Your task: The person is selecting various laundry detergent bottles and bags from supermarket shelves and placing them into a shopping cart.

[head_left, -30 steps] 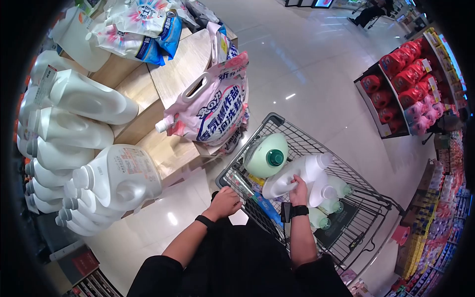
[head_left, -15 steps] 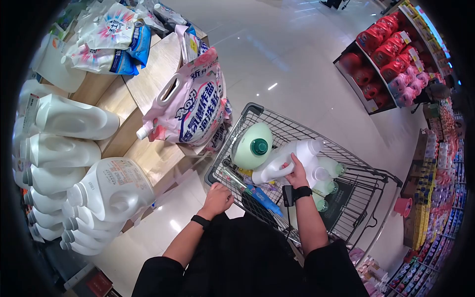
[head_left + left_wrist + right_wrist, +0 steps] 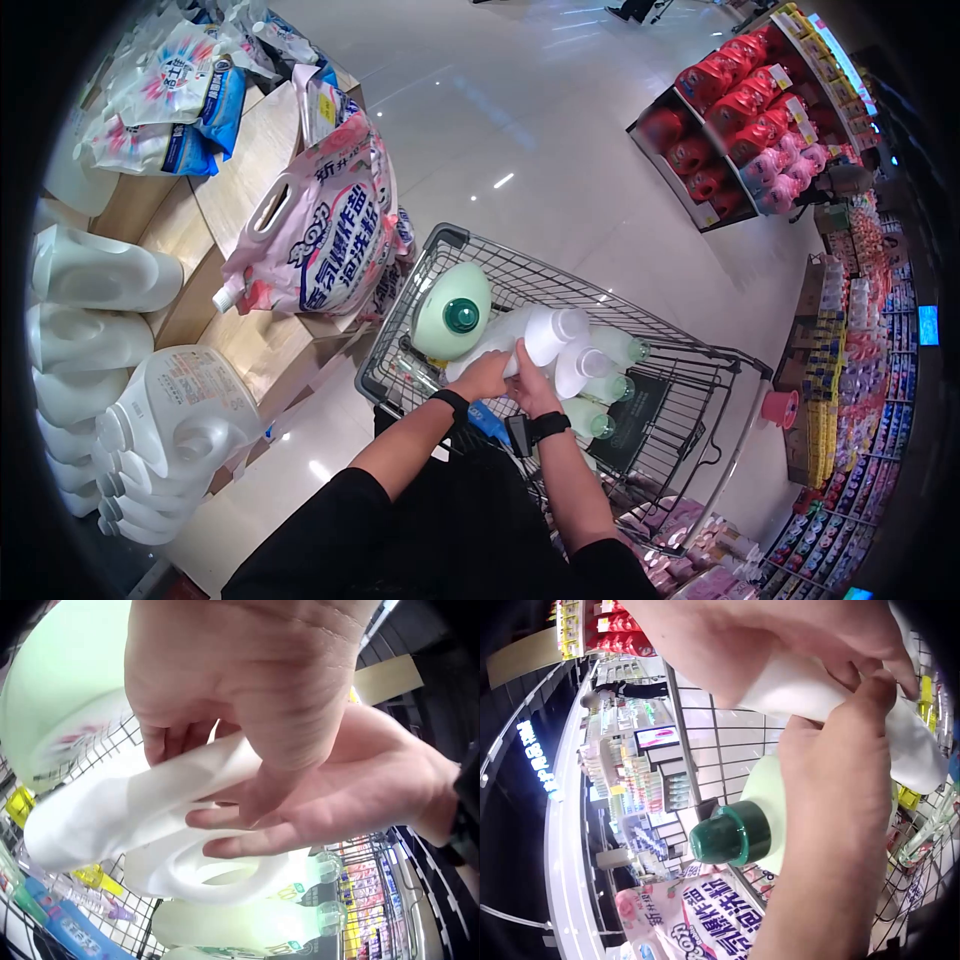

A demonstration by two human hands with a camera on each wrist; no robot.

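A white bottle (image 3: 540, 338) lies tilted among other bottles in the cart. Both hands hold it by its handle side: my left hand (image 3: 482, 378) from the left, my right hand (image 3: 532, 386) close beside it. In the left wrist view, fingers of the left hand (image 3: 240, 682) curl over the white bottle (image 3: 112, 810), and the right hand (image 3: 352, 787) reaches under with two fingers extended. The right wrist view has the right hand (image 3: 780, 637) over the bottle (image 3: 795, 686) and the left hand (image 3: 840, 757) against it. A green-capped pale green bottle (image 3: 452, 312) stands beside it.
The wire cart (image 3: 640, 310) also holds a second white bottle (image 3: 578, 368), several light green bottles (image 3: 602, 388) and a blue package (image 3: 488, 420). At the left are shelves with white jugs (image 3: 185, 400) and a pink pouch (image 3: 320, 230); a red bottle display (image 3: 735, 100) stands at the right.
My left hand has moved right from the cart's near edge onto the white bottle. The bottle and right hand have shifted left in view, along with the cart and shelves.
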